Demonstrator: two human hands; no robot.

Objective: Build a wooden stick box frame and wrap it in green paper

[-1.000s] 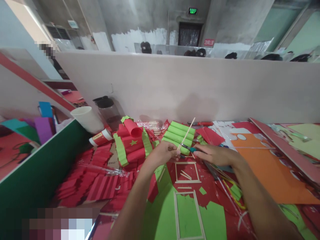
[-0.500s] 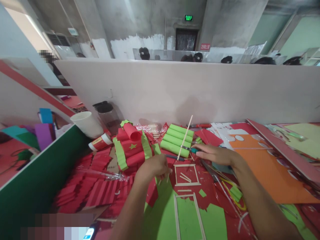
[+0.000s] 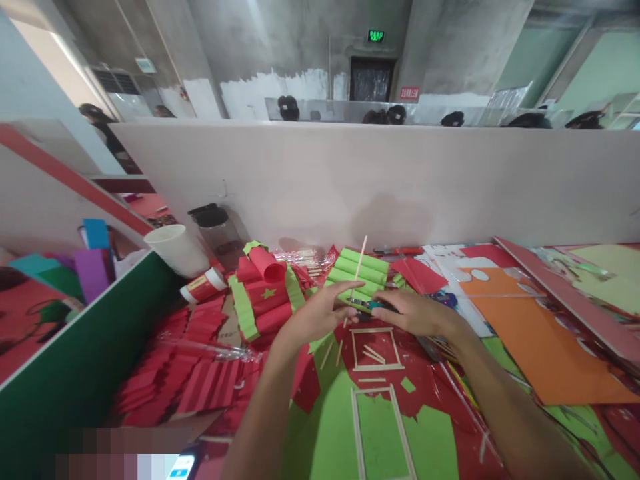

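Observation:
My right hand (image 3: 413, 312) is closed around the teal handle of a pair of pliers (image 3: 371, 305), whose jaws are at a thin wooden stick (image 3: 361, 259). The stick stands up at a slant, and my left hand (image 3: 316, 312) has its thumb and fingers closed about its lower part. Two short stick pieces (image 3: 327, 355) lie just below the left hand on green paper (image 3: 320, 427). Nearer to me are a small stick frame (image 3: 354, 350) with short pieces inside it and a larger stick frame (image 3: 399, 427).
Behind my hands lie green paper rolls (image 3: 345, 263) and a red-and-green paper model (image 3: 267, 293) with a star. Folded red paper (image 3: 210, 383) covers the left side. A white cup (image 3: 175, 250) stands by the green divider (image 3: 100, 353). Orange sheets (image 3: 540, 347) lie right.
My left hand has moved up and right to the stick, leaving short pieces on the green paper. My right hand has shifted left with the pliers, and the stick has moved left too.

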